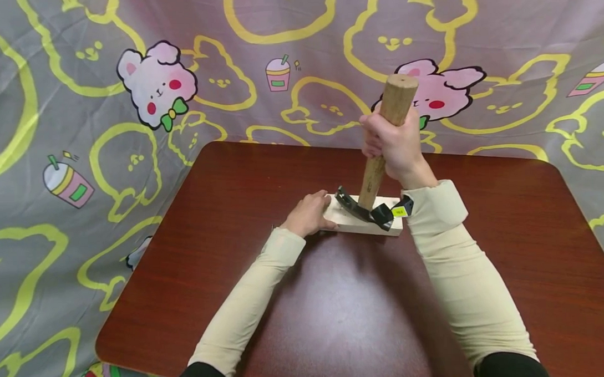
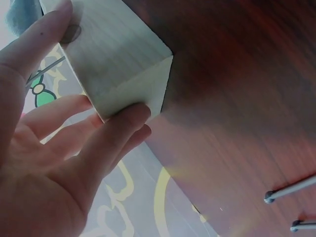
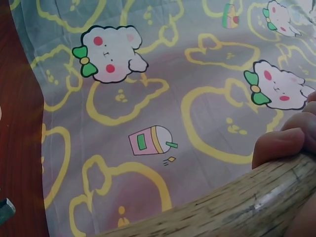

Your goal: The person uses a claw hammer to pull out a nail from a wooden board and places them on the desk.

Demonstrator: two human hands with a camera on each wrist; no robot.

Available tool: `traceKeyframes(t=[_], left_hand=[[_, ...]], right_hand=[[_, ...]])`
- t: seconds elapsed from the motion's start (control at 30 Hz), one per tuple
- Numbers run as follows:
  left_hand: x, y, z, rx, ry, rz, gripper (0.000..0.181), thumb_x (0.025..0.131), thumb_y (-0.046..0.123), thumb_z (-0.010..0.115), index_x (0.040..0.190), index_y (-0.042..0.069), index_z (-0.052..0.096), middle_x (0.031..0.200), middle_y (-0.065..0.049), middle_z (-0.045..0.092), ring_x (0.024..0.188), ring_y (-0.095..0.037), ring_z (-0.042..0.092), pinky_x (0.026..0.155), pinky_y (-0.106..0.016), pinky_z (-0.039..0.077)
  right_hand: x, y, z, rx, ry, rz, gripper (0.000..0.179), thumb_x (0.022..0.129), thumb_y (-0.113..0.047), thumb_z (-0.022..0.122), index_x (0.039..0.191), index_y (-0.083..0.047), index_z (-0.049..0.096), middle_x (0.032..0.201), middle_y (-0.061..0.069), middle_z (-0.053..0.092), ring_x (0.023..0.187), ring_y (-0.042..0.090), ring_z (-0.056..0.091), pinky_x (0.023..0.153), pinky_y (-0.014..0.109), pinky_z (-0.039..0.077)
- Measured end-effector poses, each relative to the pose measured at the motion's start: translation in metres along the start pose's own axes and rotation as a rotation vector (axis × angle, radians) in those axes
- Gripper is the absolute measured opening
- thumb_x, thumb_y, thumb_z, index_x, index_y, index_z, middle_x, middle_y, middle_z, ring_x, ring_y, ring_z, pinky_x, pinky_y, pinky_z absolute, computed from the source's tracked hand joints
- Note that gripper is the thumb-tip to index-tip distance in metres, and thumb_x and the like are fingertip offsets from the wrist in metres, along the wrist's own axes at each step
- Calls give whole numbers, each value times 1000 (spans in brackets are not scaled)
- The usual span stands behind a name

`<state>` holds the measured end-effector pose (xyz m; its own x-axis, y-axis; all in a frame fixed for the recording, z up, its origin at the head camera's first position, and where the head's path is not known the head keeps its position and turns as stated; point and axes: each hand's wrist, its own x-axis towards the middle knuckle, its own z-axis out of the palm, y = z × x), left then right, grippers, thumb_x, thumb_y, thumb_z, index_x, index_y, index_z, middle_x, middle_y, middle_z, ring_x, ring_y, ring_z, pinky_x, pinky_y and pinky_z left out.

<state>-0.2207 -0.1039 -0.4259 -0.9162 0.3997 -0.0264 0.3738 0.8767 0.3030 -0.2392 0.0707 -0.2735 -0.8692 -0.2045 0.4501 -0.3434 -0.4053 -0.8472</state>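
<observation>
1. Two hands at work, and your right hand (image 1: pixel 400 146) has what looks like a hammer (image 1: pixel 374 179), fingers clenched high round its wooden handle (image 3: pixel 222 212).
2. Over to your left hand (image 1: pixel 309 214): fingers and thumb grasping the left end of the pale block (image 1: pixel 358 227). Good spot; stay low and firm so it can't skid or tip.
3. Moving outward, here's the dark head (image 1: pixel 353 207), down over the block, its curved end just beside your left fingertips. Resting on the wood or slightly above? I can't tell. Best to seat it squarely and work the handle smoothly, no jerks, because a slip could catch those fingers.
4. Under it all, the glossy worktop (image 1: pixel 195 270), with the block near its middle. Patterned cloth (image 1: pixel 307 49) hangs beyond the far edge; mind it if you tip the handle away from you.
</observation>
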Motion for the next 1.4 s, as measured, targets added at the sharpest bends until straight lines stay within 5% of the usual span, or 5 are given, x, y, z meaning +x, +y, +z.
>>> traceKeyframes(t=[1.4], left_hand=[[0,3,0,18,-31,13,55,78,37,79,114,0,60,128,-16,56,106,-36,62,89,-45,53]], right_hand=[[-12,-2,-5,49,37,-92,24,82,6,52,60,-4,48,41,1,35,35,15,26,33,27,22]])
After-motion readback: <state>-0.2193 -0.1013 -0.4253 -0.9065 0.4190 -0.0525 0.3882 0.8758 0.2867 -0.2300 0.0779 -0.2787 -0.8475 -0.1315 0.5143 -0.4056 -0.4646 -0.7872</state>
